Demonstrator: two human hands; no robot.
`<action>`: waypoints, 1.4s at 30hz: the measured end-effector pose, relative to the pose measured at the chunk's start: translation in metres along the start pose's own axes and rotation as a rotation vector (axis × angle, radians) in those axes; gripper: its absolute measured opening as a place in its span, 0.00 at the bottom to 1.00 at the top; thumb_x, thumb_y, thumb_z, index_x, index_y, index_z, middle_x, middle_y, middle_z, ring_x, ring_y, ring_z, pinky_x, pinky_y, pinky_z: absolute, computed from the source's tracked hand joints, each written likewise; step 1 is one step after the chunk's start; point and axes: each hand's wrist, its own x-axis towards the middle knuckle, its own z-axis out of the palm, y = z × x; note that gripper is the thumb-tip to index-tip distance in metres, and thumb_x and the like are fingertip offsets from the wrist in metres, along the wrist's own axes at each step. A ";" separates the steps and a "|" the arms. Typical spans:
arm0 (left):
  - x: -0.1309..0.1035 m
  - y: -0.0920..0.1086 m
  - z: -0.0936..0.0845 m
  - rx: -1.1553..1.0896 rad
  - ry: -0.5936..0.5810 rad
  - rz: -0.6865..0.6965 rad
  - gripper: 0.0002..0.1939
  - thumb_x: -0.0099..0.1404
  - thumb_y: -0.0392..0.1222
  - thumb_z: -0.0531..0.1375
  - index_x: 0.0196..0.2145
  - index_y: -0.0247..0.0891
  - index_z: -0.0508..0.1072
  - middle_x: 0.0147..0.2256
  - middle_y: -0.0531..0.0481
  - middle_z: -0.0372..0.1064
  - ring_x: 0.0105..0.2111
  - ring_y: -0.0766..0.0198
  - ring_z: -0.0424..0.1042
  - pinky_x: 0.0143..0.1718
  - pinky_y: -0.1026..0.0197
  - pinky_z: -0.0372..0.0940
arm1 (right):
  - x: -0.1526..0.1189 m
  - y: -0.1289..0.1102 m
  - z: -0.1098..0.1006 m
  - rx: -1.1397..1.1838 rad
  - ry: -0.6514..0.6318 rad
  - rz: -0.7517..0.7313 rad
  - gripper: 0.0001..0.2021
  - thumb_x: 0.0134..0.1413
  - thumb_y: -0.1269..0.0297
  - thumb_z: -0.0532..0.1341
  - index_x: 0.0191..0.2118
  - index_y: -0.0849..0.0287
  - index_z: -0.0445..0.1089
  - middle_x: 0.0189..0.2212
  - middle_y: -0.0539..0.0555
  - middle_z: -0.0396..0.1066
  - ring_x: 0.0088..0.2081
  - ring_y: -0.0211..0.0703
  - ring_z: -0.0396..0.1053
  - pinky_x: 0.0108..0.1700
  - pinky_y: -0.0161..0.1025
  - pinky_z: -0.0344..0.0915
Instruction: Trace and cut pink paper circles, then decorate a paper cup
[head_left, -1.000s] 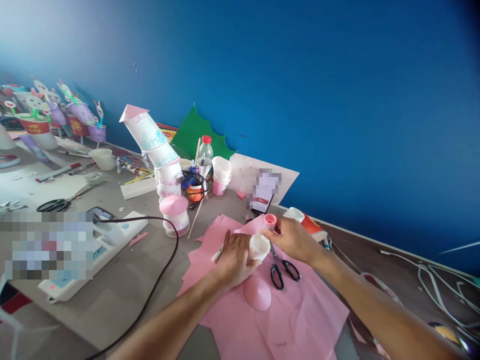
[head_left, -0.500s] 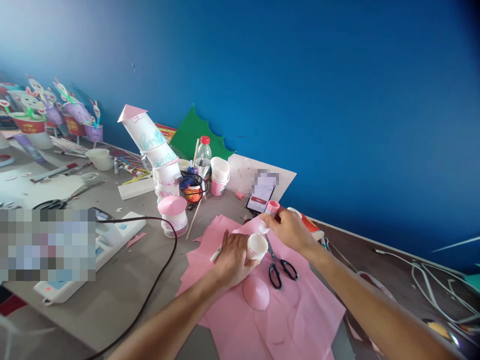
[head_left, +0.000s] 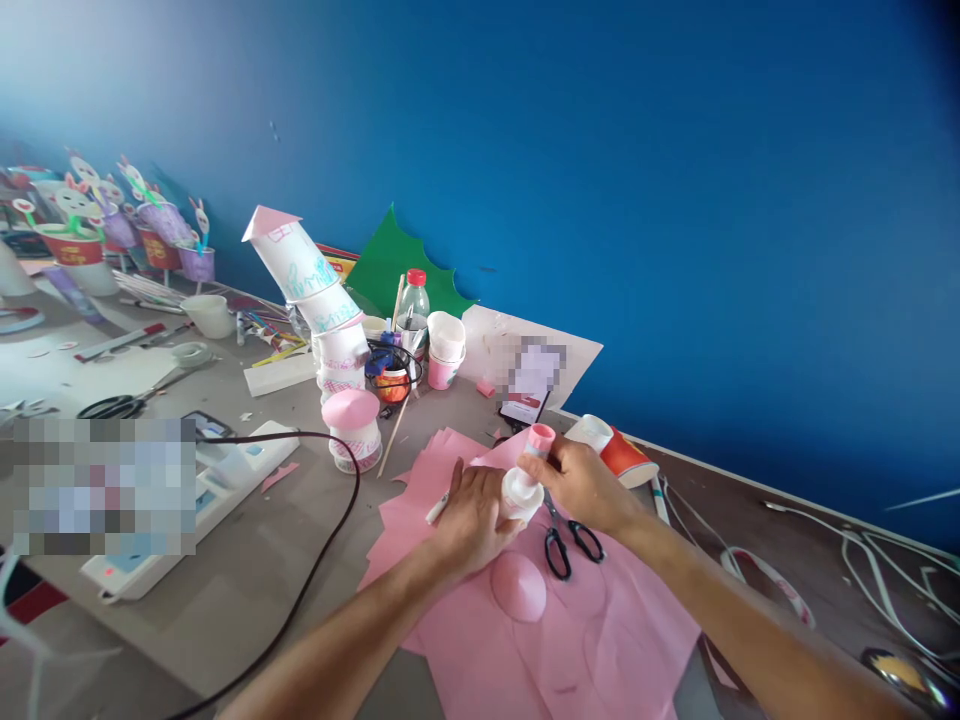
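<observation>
On pink paper (head_left: pixel 600 640), left hand (head_left: pixel 472 515) grips one white cup (head_left: pixel 517 497); right hand (head_left: pixel 581 482) clasps one pink-capped glue stick (head_left: pixel 537 446).

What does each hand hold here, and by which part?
The left hand grips a small white paper cup by its side. The right hand holds a pink-capped glue stick around its barrel, tip at the cup.

both hands (head_left: pixel 525 495) together, fingers curled

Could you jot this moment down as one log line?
left hand: holds small white cup | right hand: presses glue stick to cup | scissors on pink paper
</observation>
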 end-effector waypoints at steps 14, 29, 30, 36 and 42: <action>0.000 -0.003 0.003 0.080 -0.001 0.030 0.22 0.59 0.42 0.64 0.49 0.37 0.64 0.44 0.42 0.71 0.50 0.45 0.69 0.61 0.33 0.52 | -0.003 -0.018 0.008 -0.093 -0.096 -0.050 0.15 0.59 0.53 0.56 0.25 0.56 0.64 0.23 0.52 0.70 0.26 0.43 0.69 0.28 0.37 0.58; 0.001 -0.002 0.002 0.062 -0.040 0.020 0.21 0.59 0.41 0.63 0.49 0.35 0.67 0.44 0.39 0.72 0.50 0.44 0.69 0.60 0.33 0.54 | -0.006 -0.032 0.001 -0.126 -0.117 -0.198 0.13 0.57 0.59 0.58 0.23 0.55 0.61 0.21 0.47 0.66 0.25 0.39 0.64 0.27 0.35 0.55; 0.001 -0.001 0.001 0.061 -0.040 0.014 0.21 0.58 0.41 0.64 0.49 0.35 0.66 0.44 0.39 0.72 0.50 0.44 0.69 0.60 0.33 0.53 | -0.005 -0.030 -0.002 -0.116 -0.075 -0.188 0.14 0.57 0.58 0.58 0.23 0.55 0.60 0.20 0.47 0.65 0.24 0.39 0.63 0.27 0.35 0.55; 0.002 -0.001 0.000 0.052 -0.035 0.004 0.23 0.57 0.40 0.64 0.49 0.36 0.65 0.45 0.40 0.72 0.50 0.45 0.69 0.61 0.33 0.52 | -0.002 -0.020 -0.005 -0.265 0.014 -0.147 0.11 0.59 0.58 0.58 0.27 0.55 0.64 0.22 0.49 0.69 0.26 0.42 0.67 0.28 0.36 0.55; 0.000 -0.003 0.002 0.075 -0.024 0.034 0.26 0.59 0.43 0.64 0.53 0.36 0.62 0.47 0.39 0.71 0.52 0.43 0.68 0.60 0.31 0.52 | -0.005 -0.025 0.015 -0.284 -0.038 -0.208 0.09 0.60 0.60 0.58 0.30 0.56 0.66 0.29 0.52 0.73 0.30 0.43 0.71 0.31 0.36 0.57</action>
